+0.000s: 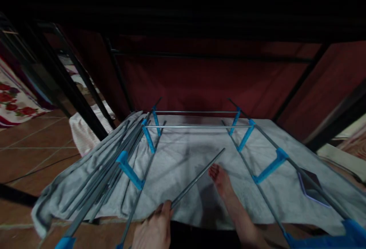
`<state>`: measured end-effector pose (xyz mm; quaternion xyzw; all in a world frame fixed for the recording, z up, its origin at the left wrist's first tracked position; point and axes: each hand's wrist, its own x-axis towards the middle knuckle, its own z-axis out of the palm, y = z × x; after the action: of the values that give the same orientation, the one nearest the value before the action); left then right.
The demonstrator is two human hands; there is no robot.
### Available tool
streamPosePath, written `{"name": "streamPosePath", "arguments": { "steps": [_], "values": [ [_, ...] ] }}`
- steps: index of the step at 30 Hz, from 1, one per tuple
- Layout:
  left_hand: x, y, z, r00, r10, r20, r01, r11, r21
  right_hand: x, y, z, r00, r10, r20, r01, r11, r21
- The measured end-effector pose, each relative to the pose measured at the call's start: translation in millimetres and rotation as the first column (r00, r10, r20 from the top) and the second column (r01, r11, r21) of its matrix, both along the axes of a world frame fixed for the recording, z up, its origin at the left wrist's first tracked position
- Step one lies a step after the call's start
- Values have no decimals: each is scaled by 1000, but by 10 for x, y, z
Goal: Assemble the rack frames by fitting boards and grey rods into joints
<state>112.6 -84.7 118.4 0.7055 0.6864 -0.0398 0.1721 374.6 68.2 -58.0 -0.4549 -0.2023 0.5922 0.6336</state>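
Observation:
My left hand [156, 226] is closed around the near end of a grey metal tube [198, 175], which slants up and to the right over a grey blanket. Beside the tube's far half is my right hand [220, 180], its fingers curled in; whether anything small is inside them is hidden. Both hands are between two side frames of long tubes joined by blue plastic brackets, such as the left bracket [130, 171] and the right bracket [270, 167]. Two thin crossbars, the nearer crossbar [197, 126] among them, link the frames at the far end.
Several loose tubes [105, 176] lie in a pile at the left of the grey blanket [183, 150]. A dark flat device [313, 188] rests under the right frame. Dark metal legs [82, 85] and red cloth [211, 81] stand around the blanket.

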Motion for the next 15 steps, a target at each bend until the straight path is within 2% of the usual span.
{"name": "streamPosePath", "arguments": {
  "steps": [2,5,7,10,15],
  "values": [
    [218,286,-189,1000,15,-27,-17,999,-49,122,117,86,995,35,-89,-35,999,1],
    [417,708,-423,1000,-30,-4,30,999,-15,265,342,183,988,71,-141,-70,998,7],
    [523,981,-517,998,-69,12,69,997,36,332,528,229,992,25,-120,-27,1000,-15],
    [709,1422,-565,993,-119,1,117,984,133,417,849,281,992,-48,-114,44,998,-34],
    [1132,2260,-555,964,-264,-18,260,936,237,517,1404,310,993,-64,-102,62,998,-26]
  ]
}}
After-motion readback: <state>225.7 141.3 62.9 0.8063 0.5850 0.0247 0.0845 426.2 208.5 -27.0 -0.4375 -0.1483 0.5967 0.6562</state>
